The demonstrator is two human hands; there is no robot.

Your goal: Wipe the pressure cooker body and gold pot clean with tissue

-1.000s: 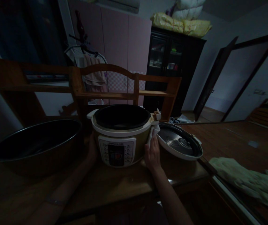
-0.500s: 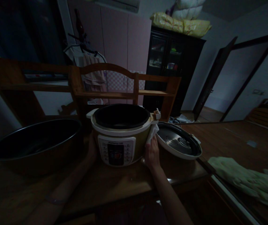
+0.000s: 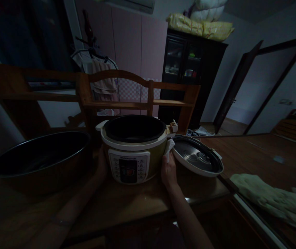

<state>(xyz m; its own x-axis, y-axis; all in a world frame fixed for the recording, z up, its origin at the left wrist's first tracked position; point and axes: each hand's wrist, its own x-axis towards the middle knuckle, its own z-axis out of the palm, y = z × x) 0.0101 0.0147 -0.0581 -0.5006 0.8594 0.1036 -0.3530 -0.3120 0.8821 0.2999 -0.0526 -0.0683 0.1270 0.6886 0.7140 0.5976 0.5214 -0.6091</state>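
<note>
A white and olive-green electric cooker (image 3: pixel 154 162) stands upright on the wooden table with its top uncovered and its inside dark. At its left side rests my left hand (image 3: pixel 101 167), the fingers hidden behind the body and in shadow. My right hand (image 3: pixel 170 171) is at the cooker's right side, fingers closed on a crumpled white tissue (image 3: pixel 169 147) just below the side handle and hinge. To the right of that hand lies the round cooker lid (image 3: pixel 196 157), its metal inner face up. A wide dark pot (image 3: pixel 57 160) sits on the left.
The wooden table (image 3: pixel 127 204) carries a shelf rack (image 3: pixel 119 103) along its back edge. Pale green fabric (image 3: pixel 272 197) lies to the right, beyond the table's edge. Cables and a white bag (image 3: pixel 204 131) are behind the lid. The room is dim.
My right hand has shifted slightly, and the tissue's shape and position against the cooker's side differ. My left hand, the cooker, lid and pot look nearly unchanged.
</note>
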